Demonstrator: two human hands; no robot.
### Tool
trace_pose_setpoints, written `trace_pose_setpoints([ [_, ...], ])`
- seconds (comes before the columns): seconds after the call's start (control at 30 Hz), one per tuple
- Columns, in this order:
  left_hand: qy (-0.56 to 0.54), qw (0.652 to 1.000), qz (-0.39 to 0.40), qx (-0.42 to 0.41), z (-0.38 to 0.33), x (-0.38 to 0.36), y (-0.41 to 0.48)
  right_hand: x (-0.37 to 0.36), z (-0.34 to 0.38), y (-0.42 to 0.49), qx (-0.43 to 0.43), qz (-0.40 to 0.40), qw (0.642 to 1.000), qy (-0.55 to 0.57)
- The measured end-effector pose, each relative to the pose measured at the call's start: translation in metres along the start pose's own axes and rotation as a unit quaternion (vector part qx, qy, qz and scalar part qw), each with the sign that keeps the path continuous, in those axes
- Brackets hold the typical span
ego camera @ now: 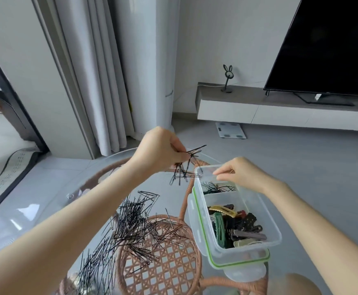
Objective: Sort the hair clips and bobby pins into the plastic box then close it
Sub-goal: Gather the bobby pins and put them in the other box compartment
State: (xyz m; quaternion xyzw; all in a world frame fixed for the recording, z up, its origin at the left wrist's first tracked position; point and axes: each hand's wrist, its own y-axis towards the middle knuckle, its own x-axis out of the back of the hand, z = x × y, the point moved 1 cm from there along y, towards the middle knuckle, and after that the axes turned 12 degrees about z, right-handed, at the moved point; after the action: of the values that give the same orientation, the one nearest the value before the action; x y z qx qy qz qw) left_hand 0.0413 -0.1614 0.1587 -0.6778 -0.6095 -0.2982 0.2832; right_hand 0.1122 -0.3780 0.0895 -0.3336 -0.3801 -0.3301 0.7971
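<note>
One box (270,238); one lid (238,264); two hands (160,151) (243,175); pins (135,226) uncountable.

plastic box (248,250) sits on its lid (237,266) on the right of the glass table (35,220), bobby pins (135,226) piled just left of it. far compartment holds more pins (216,188), near one the hair clips (235,224)

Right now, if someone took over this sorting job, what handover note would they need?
Left hand grips a bunch of bobby pins above the table. Right hand hovers over the far compartment of the box; grip unclear. That compartment holds sorted pins, the near one hair clips. Loose pile of pins on the table. Lid sits under the box. Left: move the pile, close the box.
</note>
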Motion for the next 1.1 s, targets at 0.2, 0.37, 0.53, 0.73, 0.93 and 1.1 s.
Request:
trace_pose_setpoints([
  [0.2, 0.009, 0.996, 0.018, -0.088, -0.037, -0.037, 0.039, 0.011, -0.030, -0.034, 0.000, -0.236, 0.962, 0.139],
  [0.37, 0.086, 0.980, 0.062, -0.168, -0.045, -0.081, 0.066, 0.006, -0.041, -0.061, -0.005, -0.296, 0.942, 0.158],
  [0.53, 0.166, 0.958, 0.149, -0.181, -0.026, -0.115, 0.075, 0.006, -0.042, -0.073, 0.003, -0.294, 0.943, 0.156],
  [0.73, 0.314, 0.900, 0.283, -0.106, -0.006, -0.137, 0.079, 0.002, -0.033, -0.072, -0.010, -0.278, 0.952, 0.128],
  [0.93, 0.168, 0.934, 0.283, -0.138, -0.023, -0.090, 0.059, -0.003, -0.002, -0.080, -0.011, -0.289, 0.955, 0.060],
  [1.1, 0.104, 0.970, 0.176, -0.132, 0.006, -0.045, 0.020, -0.024, 0.055, -0.093, 0.073, -0.218, 0.971, 0.065],
])
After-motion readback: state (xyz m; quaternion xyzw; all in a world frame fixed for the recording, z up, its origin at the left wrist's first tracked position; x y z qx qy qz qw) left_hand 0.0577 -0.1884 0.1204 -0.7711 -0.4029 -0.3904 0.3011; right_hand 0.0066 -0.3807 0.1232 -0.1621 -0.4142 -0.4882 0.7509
